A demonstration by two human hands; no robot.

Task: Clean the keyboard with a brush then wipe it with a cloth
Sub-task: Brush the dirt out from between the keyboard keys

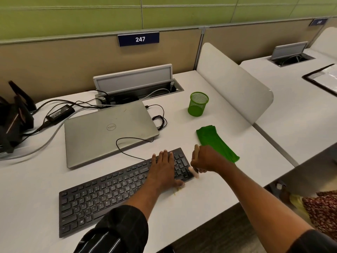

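The black keyboard [116, 189] lies on the table [209, 207] at lower centre; the left hand [164, 170] presses flat, fingers spread, on its right half, while the right hand [206, 159] is fisted around the brush [196, 152] at its right end, green cloth [217, 143] just beyond

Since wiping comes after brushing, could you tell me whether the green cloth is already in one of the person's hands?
No, the green cloth lies on the desk beyond the right hand, which grips the brush.

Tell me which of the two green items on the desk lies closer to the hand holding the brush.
The folded green cloth, lying flat just beyond the right hand that grips the brush. The green mesh cup stands upright farther back.
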